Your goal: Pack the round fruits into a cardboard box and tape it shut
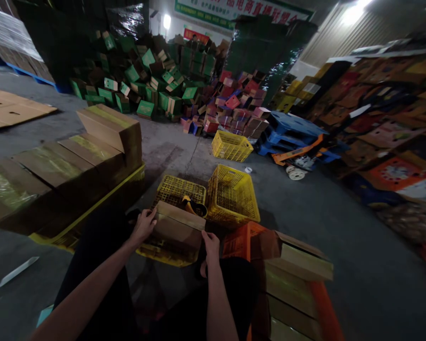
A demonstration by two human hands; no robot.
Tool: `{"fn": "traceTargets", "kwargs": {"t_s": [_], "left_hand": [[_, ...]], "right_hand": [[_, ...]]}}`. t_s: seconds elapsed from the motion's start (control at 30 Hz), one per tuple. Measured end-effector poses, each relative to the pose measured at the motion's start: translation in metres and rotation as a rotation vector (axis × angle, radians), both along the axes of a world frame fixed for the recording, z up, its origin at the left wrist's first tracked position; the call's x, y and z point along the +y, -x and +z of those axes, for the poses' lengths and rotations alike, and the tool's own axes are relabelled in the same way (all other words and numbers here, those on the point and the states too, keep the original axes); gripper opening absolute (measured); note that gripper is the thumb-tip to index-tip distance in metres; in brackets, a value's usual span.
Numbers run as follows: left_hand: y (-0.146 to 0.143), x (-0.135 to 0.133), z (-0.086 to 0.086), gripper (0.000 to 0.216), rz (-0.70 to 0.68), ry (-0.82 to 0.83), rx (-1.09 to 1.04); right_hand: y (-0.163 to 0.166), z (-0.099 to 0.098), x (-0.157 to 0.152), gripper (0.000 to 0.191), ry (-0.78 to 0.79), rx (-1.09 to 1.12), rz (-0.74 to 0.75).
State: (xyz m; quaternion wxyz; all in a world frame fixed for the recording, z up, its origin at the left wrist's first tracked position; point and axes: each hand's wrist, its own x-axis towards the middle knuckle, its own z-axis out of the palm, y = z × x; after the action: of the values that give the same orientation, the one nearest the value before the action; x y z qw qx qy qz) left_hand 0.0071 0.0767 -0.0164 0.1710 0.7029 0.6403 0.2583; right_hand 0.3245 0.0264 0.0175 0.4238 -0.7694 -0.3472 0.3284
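Observation:
A small brown cardboard box (pixel 179 232) sits between my hands, over an upturned yellow plastic crate (pixel 179 185). My left hand (pixel 144 226) grips its left end, the fingertips on the top edge. At the opposite end my right hand (pixel 211 244) pinches the right edge near the corner. Just behind the box, a tape dispenser (pixel 189 204) in yellow and black lies on the crate. The underside of the box is hidden from view.
To my left, cardboard boxes (pixel 53 161) lie in a row on a yellow crate; more boxes (pixel 291 284) fill an orange crate (pixel 321 303) at right. Two yellow crates (pixel 234 189) stand ahead. Beyond are piled green cartons (pixel 145 108), a pallet jack (pixel 298 156) and blue pallets (pixel 291 128).

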Motion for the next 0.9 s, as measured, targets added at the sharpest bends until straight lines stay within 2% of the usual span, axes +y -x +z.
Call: {"fn": "traceTargets", "kwargs": {"t_s": [0.23,0.9], "left_hand": [[-0.0042,-0.0015,0.0042,0.049,0.008,-0.005,0.036],[-0.0082,-0.0042,0.0077,0.047,0.013,-0.008,0.061]], "right_hand": [[0.0028,-0.0004,-0.0003,0.058,-0.018,0.037,-0.002],[-0.0029,-0.0054,0.0013,0.036,0.010,-0.067,-0.057]]}}
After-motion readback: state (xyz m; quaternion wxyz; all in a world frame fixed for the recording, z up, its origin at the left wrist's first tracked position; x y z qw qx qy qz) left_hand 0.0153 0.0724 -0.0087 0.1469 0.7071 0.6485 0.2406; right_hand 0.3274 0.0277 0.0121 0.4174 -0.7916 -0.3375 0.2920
